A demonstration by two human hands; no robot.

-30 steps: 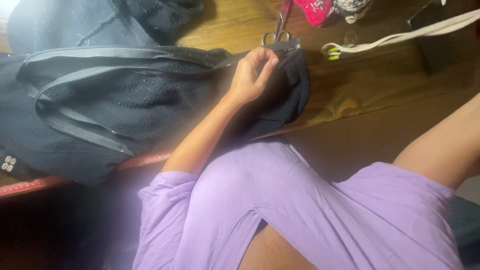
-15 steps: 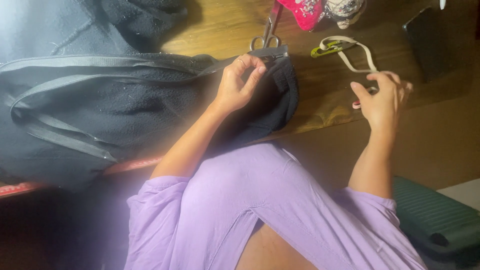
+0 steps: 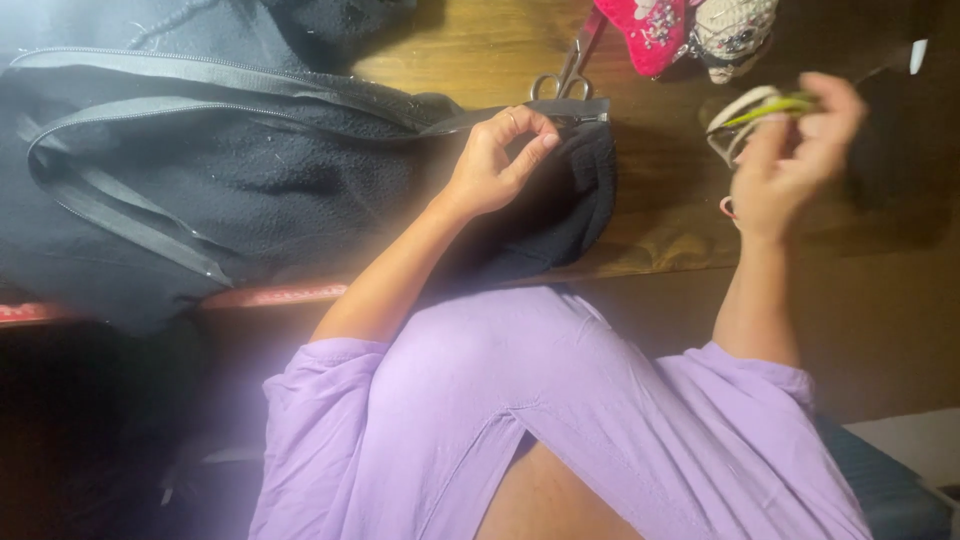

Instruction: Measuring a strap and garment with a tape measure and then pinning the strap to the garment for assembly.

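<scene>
The black fleece garment (image 3: 250, 190) lies spread over the wooden table (image 3: 660, 225), and we take it as our landmark for everything else. Its grey zipper tape (image 3: 300, 85) runs along its upper side and ends at the garment's right corner, where our left hand (image 3: 495, 165) rests on the cloth. We see this hand curled, with thumb and forefinger pinched together on the end of the tape, right at the garment's edge. Just beyond that corner, farther onto the table, lie the scissors (image 3: 565, 75), their handles almost touching the tape end. To the right of the garment, well apart from it, our right hand (image 3: 790, 160) is raised above the table and blurred. Its fingers are closed around a pale looped cord (image 3: 745, 115) with a yellow-green bit at the top. Past the scissors, at the table's far edge, sit a pink beaded piece (image 3: 650, 30) and a pale beaded piece (image 3: 735, 35) side by side. Below the garment, nearer to us, our lilac clothing (image 3: 520, 420) fills the lower part of the view.
</scene>
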